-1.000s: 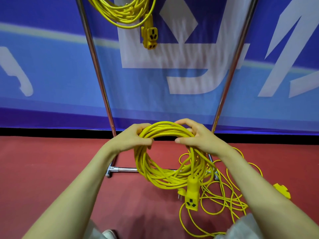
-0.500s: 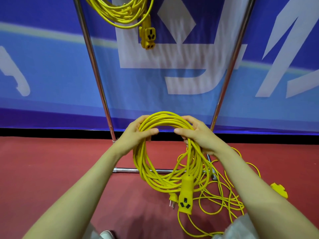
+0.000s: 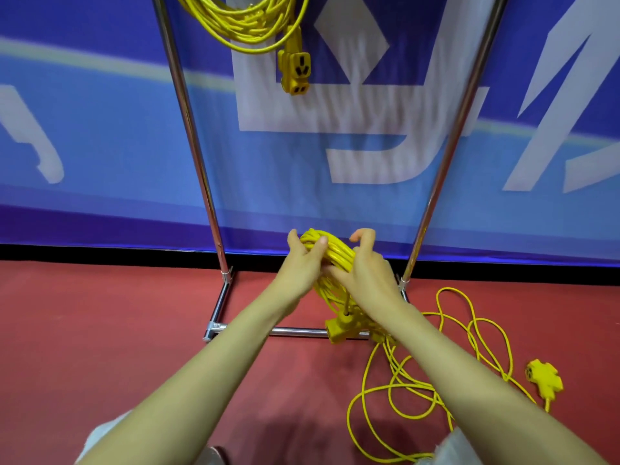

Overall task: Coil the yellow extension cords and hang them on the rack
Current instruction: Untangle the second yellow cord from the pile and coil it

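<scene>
coil [image 3: 332, 254] turned edge-on, loops pressed together

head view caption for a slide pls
Left hand and right hand grip a coiled cord at the rack; hung coil above, loose cord on the floor.

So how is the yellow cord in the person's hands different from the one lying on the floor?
The held cord is wound into a tight bundle; the floor cord sprawls in loose, open loops. The held cord is off the ground, gripped by the left hand and right hand; the floor cord lies on the red floor. The held cord's socket block dangles; the floor cord's socket block lies flat. Both are yellow.
</scene>
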`<state>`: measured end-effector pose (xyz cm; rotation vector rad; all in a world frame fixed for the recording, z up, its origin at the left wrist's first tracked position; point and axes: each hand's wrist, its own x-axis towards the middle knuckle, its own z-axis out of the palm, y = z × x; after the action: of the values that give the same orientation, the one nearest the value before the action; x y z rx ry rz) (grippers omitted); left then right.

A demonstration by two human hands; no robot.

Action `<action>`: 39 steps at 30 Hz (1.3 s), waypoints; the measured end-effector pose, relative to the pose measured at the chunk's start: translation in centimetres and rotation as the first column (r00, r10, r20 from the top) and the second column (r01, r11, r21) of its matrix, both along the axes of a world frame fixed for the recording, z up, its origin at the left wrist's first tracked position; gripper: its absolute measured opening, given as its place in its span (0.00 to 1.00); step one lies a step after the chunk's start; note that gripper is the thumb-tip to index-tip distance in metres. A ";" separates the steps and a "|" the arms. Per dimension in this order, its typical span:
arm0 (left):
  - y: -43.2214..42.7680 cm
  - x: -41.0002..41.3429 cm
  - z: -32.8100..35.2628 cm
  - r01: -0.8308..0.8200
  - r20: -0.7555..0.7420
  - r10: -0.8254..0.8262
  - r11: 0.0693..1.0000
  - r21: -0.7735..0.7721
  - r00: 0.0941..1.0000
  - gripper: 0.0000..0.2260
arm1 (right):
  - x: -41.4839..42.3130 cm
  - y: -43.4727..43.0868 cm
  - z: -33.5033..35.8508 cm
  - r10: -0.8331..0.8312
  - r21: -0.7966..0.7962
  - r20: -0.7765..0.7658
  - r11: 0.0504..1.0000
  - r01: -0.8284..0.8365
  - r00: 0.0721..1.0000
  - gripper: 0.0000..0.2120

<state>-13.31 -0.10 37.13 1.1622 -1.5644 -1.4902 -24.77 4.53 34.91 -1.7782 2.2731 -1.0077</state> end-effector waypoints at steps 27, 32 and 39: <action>-2.1 3.9 0.8 0.290 0.104 -0.293 0.956 0.039 0.951 0.40 | -4.3 0.3 0.8 0.373 0.113 0.112 0.916 -0.385 0.921 0.51; -1.0 3.8 1.3 0.431 0.108 -0.435 0.901 0.058 0.894 0.39 | -3.8 0.1 0.6 0.489 0.142 0.251 0.835 -0.532 0.835 0.55; -1.6 4.5 1.9 0.443 -0.094 -0.434 0.891 0.104 0.896 0.36 | -4.1 1.2 0.9 0.492 0.107 0.502 0.781 -0.615 0.712 0.32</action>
<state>-8.80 -1.73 39.05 0.8394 -1.7889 -1.9202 -28.84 5.71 35.83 -1.7189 1.3712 -0.8204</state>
